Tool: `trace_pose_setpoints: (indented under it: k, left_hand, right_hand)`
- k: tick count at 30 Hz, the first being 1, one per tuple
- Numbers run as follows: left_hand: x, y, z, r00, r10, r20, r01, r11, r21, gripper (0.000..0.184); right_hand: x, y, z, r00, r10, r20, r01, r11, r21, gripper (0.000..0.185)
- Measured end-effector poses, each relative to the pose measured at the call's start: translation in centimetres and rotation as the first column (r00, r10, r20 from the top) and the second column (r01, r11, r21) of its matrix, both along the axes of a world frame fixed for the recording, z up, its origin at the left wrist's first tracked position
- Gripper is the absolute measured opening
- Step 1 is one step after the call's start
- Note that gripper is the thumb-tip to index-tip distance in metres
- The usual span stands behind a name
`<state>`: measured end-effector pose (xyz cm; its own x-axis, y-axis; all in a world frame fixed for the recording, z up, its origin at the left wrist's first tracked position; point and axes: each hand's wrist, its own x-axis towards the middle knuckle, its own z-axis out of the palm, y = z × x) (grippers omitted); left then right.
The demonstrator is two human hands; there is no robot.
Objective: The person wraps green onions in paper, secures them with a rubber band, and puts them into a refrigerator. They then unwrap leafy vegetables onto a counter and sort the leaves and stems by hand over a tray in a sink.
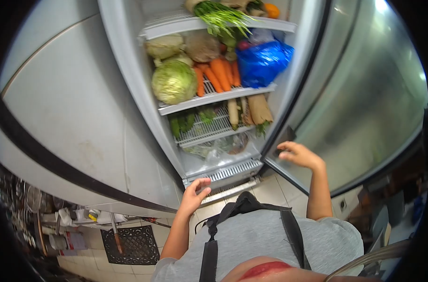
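An upright refrigerator stands in front of me, its glass door (364, 94) swung out to the right. My left hand (195, 193) is held low before the bottom grille (235, 171), fingers apart and nothing in them. Close to the inner edge of the door, my right hand (298, 155) hangs empty with its fingers loosely spread; I cannot tell whether it touches the door. On the middle shelf sit a round cabbage (174, 82), several carrots (219, 75) and a blue plastic bag (263, 63). Below them lie a white radish (233, 113) and green vegetables (183, 123).
Leafy greens (218, 16) overhang the top shelf (162, 29), near an orange fruit (271, 11). Clear plastic bags (216, 150) lie at the refrigerator's bottom. A large pale panel (73, 103) rises on the left. A black patterned mat (130, 245) lies on the tiled floor, beside cluttered shelving.
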<state>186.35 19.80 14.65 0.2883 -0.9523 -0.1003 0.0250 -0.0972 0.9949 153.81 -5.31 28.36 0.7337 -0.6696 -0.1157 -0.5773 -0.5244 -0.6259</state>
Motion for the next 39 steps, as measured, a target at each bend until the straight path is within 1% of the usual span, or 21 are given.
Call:
trace_pose_setpoints:
  k: [2, 3, 4, 5, 7, 8, 9, 10, 11, 13, 16, 17, 20, 21, 23, 26, 28, 29, 32, 36, 39]
  left_hand:
    - [-1.2, -1.5, -0.4, 0.983, -0.068, 0.173, 0.081, 0.995, -0.066, 0.034]
    - [-2.1, -2.0, 1.4, 0.964, -0.103, 0.243, 0.11, 0.994, -0.015, 0.035]
    - [-3.0, -2.7, 2.1, 0.962, -0.143, 0.232, 0.15, 0.989, -0.015, 0.036]
    - [-3.8, -3.5, 2.3, 0.967, -0.174, 0.186, 0.179, 0.984, -0.009, 0.036]
    - [-5.4, -5.4, 1.5, 0.956, -0.262, 0.133, 0.263, 0.965, 0.006, 0.038]
    - [-6.1, -6.7, -0.1, 0.944, -0.307, 0.118, 0.309, 0.951, -0.001, 0.039]
    - [-7.4, -7.6, 0.4, 0.918, -0.347, 0.19, 0.353, 0.936, 0.005, 0.039]
    - [-9.1, -8.5, 1.0, 0.883, -0.39, 0.262, 0.403, 0.915, 0.004, 0.039]
    - [-10.9, -9.3, 1.4, 0.86, -0.439, 0.261, 0.452, 0.892, 0.009, 0.039]
    - [-15.1, -10.5, 2.5, 0.8, -0.522, 0.296, 0.544, 0.839, 0.008, 0.039]
    - [-22.3, -11.7, 2.8, 0.712, -0.655, 0.254, 0.669, 0.742, 0.036, 0.04]
    - [-25.1, -11.8, 2.7, 0.677, -0.698, 0.232, 0.71, 0.703, 0.043, 0.04]
    - [-34.7, -10.6, 3.5, 0.53, -0.815, 0.236, 0.83, 0.556, 0.056, 0.04]
    - [-37.8, -9.9, 3.6, 0.484, -0.848, 0.217, 0.861, 0.505, 0.052, 0.04]
    - [-44.3, -8.3, 5.0, 0.342, -0.895, 0.287, 0.925, 0.374, 0.065, 0.039]
    - [-52.3, -6.4, 4.8, 0.153, -0.918, 0.365, 0.978, 0.194, 0.077, 0.038]
    - [-57.0, -5.0, 5.1, 0.026, -0.909, 0.416, 0.993, 0.072, 0.095, 0.037]
    - [-59.0, -4.4, 5.3, -0.023, -0.904, 0.426, 0.99, 0.038, 0.136, 0.037]
    - [-64.4, -2.7, 6.0, -0.193, -0.879, 0.436, 0.979, -0.147, 0.138, 0.036]
    - [-71.1, -2.2, 5.8, -0.407, -0.784, 0.468, 0.913, -0.348, 0.212, 0.035]
    - [-76.3, -2.1, 5.2, -0.544, -0.672, 0.502, 0.832, -0.51, 0.219, 0.034]
  right_hand:
    - [-2.8, 1.8, -0.6, 0.975, 0.076, -0.21, -0.054, 0.993, 0.108, 0.052]
    - [-4.3, 2.6, -0.8, 0.947, 0.117, -0.299, -0.069, 0.984, 0.167, 0.053]
    - [-5.7, 3.5, -1.1, 0.995, 0.099, -0.009, -0.093, 0.962, 0.257, 0.053]
    - [-6.7, 4.8, -0.5, 0.983, 0.046, 0.178, -0.101, 0.944, 0.314, 0.051]
    - [-9.3, 6.7, 0.2, 0.948, -0.018, 0.318, -0.068, 0.964, 0.257, 0.05]
    - [-11.0, 7.4, 0.1, 0.957, -0.064, 0.284, 0.006, 0.979, 0.202, 0.05]
    - [-13.4, 8.2, -1.2, 0.961, -0.108, 0.255, 0.092, 0.993, 0.075, 0.05]
    - [-15.8, 9.5, -2.3, 0.975, -0.164, 0.151, 0.175, 0.982, -0.063, 0.05]
    - [-18.5, 10.9, -3.3, 0.965, -0.26, 0.032, 0.261, 0.954, -0.144, 0.052]
    - [-23.6, 15.1, -4.5, 0.871, -0.477, -0.123, 0.466, 0.879, -0.103, 0.055]
    - [-31.2, 23.2, -5.4, 0.752, -0.64, -0.16, 0.649, 0.76, 0.01, 0.056]
    - [-33.7, 26.2, -5.8, 0.72, -0.682, -0.13, 0.69, 0.724, 0.019, 0.057]
    - [-40.7, 35.6, -8.0, 0.533, -0.835, -0.139, 0.844, 0.536, 0.021, 0.056]
    - [-42.3, 38.7, -8.3, 0.449, -0.88, -0.159, 0.893, 0.449, 0.035, 0.056]
    - [-45.0, 44.1, -8.1, 0.293, -0.932, -0.215, 0.956, 0.286, 0.063, 0.055]
    - [-48.0, 50.9, -9.3, 0.131, -0.96, -0.249, 0.99, 0.114, 0.08, 0.054]
    - [-48.9, 54.3, -9.6, 0.069, -0.974, -0.216, 0.996, 0.053, 0.078, 0.054]
    - [-49.1, 55.9, -9.7, 0.025, -0.98, -0.2, 0.997, 0.009, 0.078, 0.054]
    - [-49.7, 59.6, -12.2, -0.119, -0.983, -0.14, 0.99, -0.129, 0.063, 0.053]
    - [-48.1, 62.5, -11.8, -0.333, -0.933, -0.135, 0.94, -0.339, 0.025, 0.053]
    - [-45.1, 64.5, -12.4, -0.484, -0.858, -0.169, 0.87, -0.493, 0.013, 0.056]
